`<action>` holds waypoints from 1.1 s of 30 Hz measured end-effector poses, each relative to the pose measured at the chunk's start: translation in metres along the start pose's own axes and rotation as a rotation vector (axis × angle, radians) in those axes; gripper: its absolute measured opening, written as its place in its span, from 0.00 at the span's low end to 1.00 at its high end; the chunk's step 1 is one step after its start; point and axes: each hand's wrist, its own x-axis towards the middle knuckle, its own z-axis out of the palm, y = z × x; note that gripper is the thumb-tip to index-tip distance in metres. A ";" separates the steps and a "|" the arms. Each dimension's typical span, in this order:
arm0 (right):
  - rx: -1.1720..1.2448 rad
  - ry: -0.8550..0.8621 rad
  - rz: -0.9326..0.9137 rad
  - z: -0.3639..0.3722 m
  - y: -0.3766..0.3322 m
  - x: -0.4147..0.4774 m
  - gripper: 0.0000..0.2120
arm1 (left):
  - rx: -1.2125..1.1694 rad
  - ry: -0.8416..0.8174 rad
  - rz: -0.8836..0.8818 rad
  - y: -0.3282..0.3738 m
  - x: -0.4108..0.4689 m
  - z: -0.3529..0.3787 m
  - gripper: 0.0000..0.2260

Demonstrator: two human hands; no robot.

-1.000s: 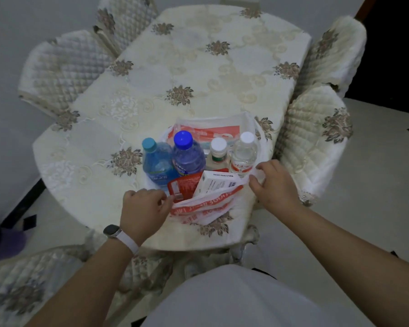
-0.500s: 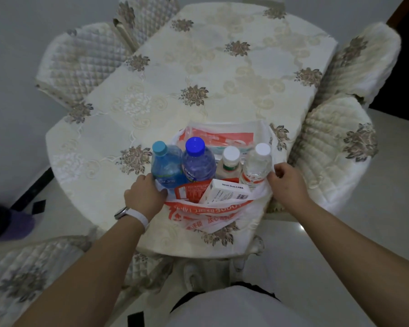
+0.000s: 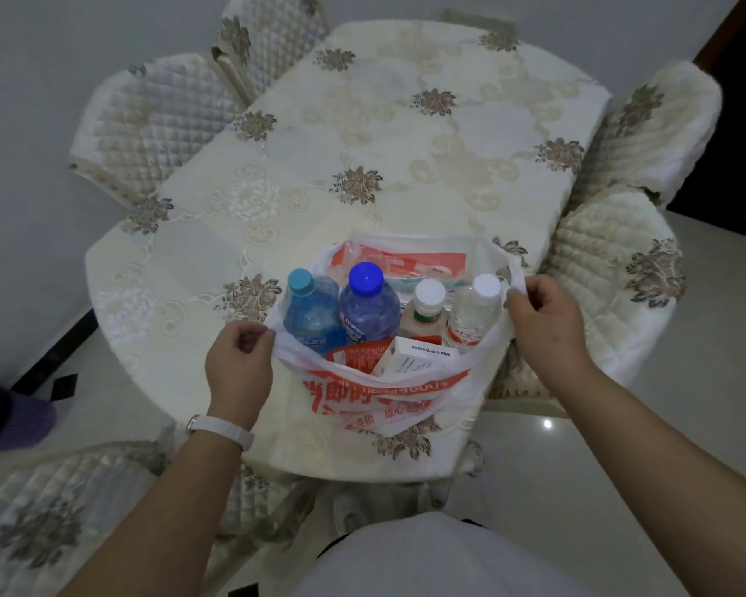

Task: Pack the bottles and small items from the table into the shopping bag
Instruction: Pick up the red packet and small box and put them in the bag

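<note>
The shopping bag [image 3: 388, 394] sits at the near edge of the table [image 3: 405, 144], white plastic with red print, its mouth stretched wide from side to side. At its left end the left hand [image 3: 238, 364] has its grip pinched on the bag's rim, a pale wristband [image 3: 225, 428] on the wrist below. Inside, upright in a row, stand a light blue bottle [image 3: 309, 312], a blue-capped bottle [image 3: 369, 308], a white-capped bottle [image 3: 425, 312] and a clear bottle [image 3: 474, 312]. In front of them a red packet [image 3: 362, 353] and a white box [image 3: 418, 359] lean against the near wall. At the right end the right hand [image 3: 543, 321] has its grip curled round the other handle. So the bag lies squarely between the two hands, its long axis running from one to the other, with neither hand nearer.

I'd judge the packing done and a straight lift next — both ends ought to rise together, or the bottles may tip.

The table wears a cream cloth with brown embroidered flowers. Quilted chairs [image 3: 147, 122] stand around it, on a pale glossy floor [image 3: 621, 445].
</note>
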 end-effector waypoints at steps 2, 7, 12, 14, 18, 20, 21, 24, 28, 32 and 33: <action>0.056 0.016 -0.036 -0.001 -0.017 -0.001 0.06 | -0.089 -0.004 0.064 0.010 -0.005 -0.008 0.06; 0.041 -0.043 -0.159 0.000 -0.050 -0.008 0.04 | -0.323 -0.121 0.127 0.025 -0.009 -0.024 0.14; -0.039 -0.125 -0.213 0.004 -0.059 -0.024 0.02 | -0.293 -0.211 0.101 0.030 -0.001 -0.027 0.11; -0.053 -0.131 -0.209 0.005 -0.058 -0.029 0.02 | -0.111 -0.205 0.232 0.036 0.006 -0.026 0.11; -0.085 -0.112 -0.225 0.004 -0.057 -0.035 0.02 | 0.538 -0.268 0.624 0.045 0.024 -0.019 0.17; -0.080 -0.109 -0.214 0.004 -0.054 -0.036 0.01 | 0.799 -0.281 0.646 0.044 0.029 -0.018 0.16; -0.079 -0.109 -0.209 0.004 -0.053 -0.037 0.01 | 0.867 -0.286 0.635 0.043 0.030 -0.019 0.16; -0.088 -0.095 -0.203 0.004 -0.051 -0.039 0.03 | 0.951 -0.282 0.601 0.039 0.032 -0.023 0.18; -0.090 -0.083 -0.187 0.008 -0.050 -0.043 0.09 | 1.107 -0.298 0.529 0.035 0.037 -0.027 0.14; -0.070 -0.076 -0.152 0.013 -0.048 -0.047 0.10 | 1.178 -0.296 0.522 0.034 0.040 -0.033 0.08; -0.072 -0.074 -0.150 0.014 -0.048 -0.047 0.09 | 1.168 -0.293 0.531 0.033 0.041 -0.034 0.07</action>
